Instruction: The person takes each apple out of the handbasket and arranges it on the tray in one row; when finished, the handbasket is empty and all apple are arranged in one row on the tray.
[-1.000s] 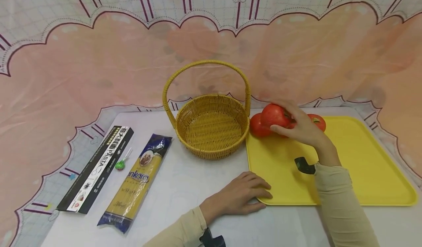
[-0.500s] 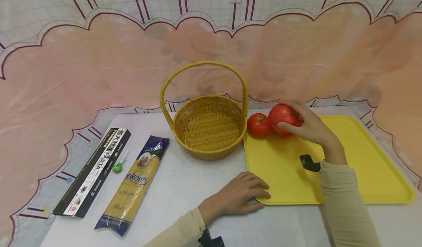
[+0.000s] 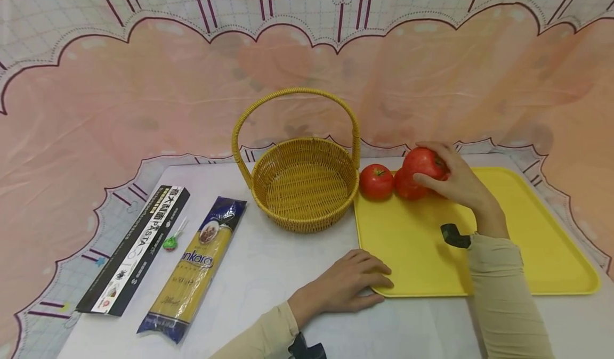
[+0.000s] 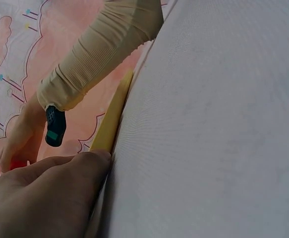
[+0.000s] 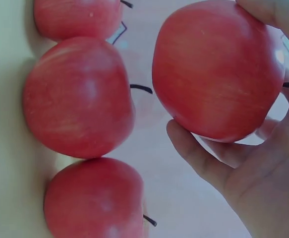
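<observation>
My right hand [image 3: 455,175] grips a red apple [image 3: 424,163] by its sides, with fingers and thumb curled round it. In the right wrist view the held apple [image 5: 218,69] is raised apart from a row of three more apples. Of that row, the left apple [image 3: 377,182] and the middle apple [image 3: 409,184] show in the head view; the third is hidden there behind my right hand. My left hand [image 3: 352,282] rests at the near left corner of the yellow tray [image 3: 527,231], its fingers extended over the rim.
Left of the tray stands a wicker basket [image 3: 307,188] with a tall arched handle. Further left lie a pasta bag [image 3: 194,268], a green lollipop [image 3: 170,243] and a black-and-white pasta box [image 3: 134,252]. A patterned cloth [image 3: 288,66] hangs behind the table.
My right hand has moved right with the held apple, uncovering the left and middle apples of the row. The left hand stays at the tray corner. The head view has shifted slightly.
</observation>
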`<action>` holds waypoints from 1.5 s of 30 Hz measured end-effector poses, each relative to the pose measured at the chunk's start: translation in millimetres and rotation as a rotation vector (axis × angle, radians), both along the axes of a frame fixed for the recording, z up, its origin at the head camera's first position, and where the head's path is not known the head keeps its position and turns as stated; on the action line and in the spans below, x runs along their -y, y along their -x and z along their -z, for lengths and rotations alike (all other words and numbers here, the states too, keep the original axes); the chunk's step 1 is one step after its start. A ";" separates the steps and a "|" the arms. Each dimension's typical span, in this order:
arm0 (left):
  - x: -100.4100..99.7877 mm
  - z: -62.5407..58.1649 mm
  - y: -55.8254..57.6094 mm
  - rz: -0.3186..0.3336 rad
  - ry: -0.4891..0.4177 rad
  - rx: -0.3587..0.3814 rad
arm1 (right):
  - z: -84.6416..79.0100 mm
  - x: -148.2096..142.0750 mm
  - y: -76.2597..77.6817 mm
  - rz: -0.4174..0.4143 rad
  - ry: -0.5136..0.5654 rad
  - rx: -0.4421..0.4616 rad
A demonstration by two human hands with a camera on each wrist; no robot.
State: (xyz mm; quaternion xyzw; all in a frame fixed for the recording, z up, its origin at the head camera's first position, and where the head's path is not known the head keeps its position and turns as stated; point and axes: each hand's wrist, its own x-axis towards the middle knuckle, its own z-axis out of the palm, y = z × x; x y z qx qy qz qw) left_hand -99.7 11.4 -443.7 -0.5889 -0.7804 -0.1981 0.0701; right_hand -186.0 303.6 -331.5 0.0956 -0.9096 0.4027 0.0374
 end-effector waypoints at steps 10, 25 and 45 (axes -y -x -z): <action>-0.4 -0.6 -0.5 -0.001 -0.004 0.024 | 2.0 -13.6 -2.3 0.074 0.020 0.018; -0.4 -3.0 0.9 0.002 0.016 0.007 | 2.2 -29.6 -4.7 0.155 0.046 0.039; 0.0 -4.6 0.9 0.006 0.024 -0.008 | 7.1 -49.4 -6.5 0.226 0.026 0.007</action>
